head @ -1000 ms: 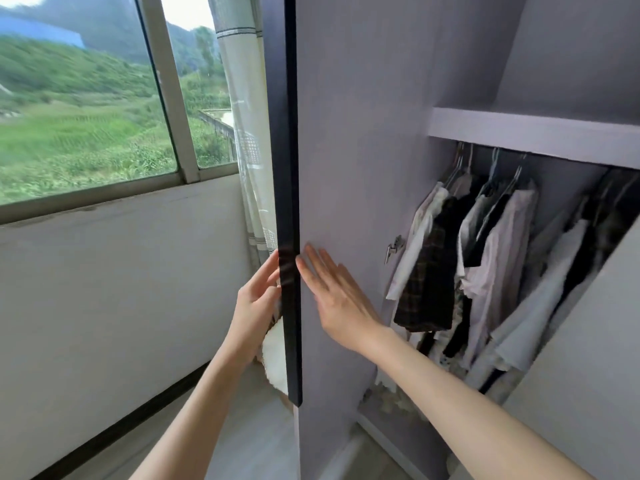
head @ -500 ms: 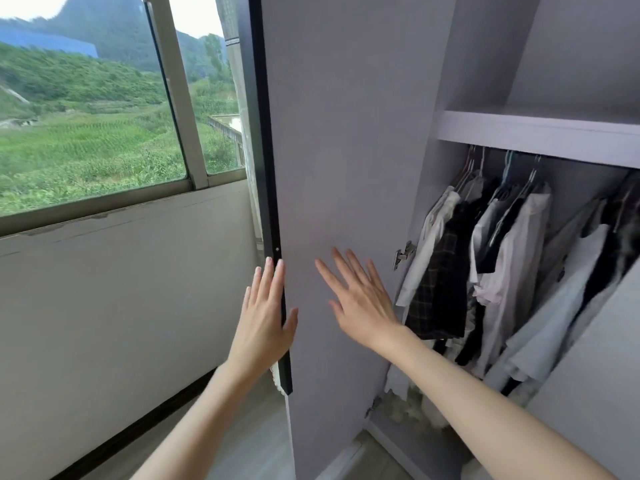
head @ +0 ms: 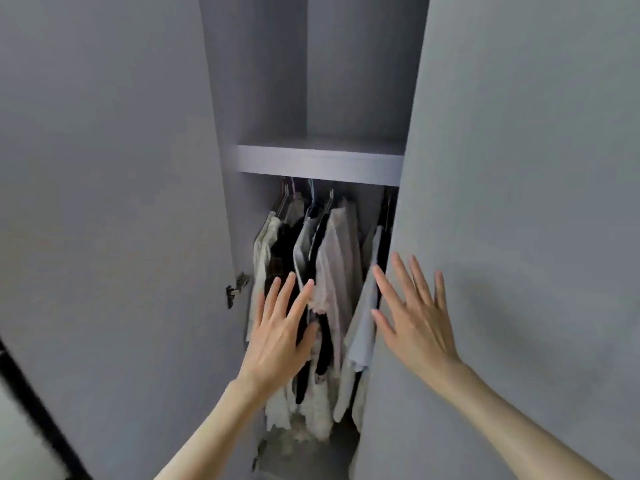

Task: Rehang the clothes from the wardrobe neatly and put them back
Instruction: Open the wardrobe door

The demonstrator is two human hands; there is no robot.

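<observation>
- Now, both hands spread flat, holding nothing: left hand [head: 280, 336] before the clothes [head: 325, 289], right hand [head: 414, 315] by the right door [head: 519, 237].
- Swing that door wide first.
- Then lift one hanger [head: 323, 206] off cleanly, avoiding snagging neighbours.

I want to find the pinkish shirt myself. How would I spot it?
Look under the wardrobe's grey shelf, where clothes hang between the open doors. The pinkish shirt hangs mid-row, just right of the left hand. Its neighbours are black or white; only this one is pale pink.
</observation>
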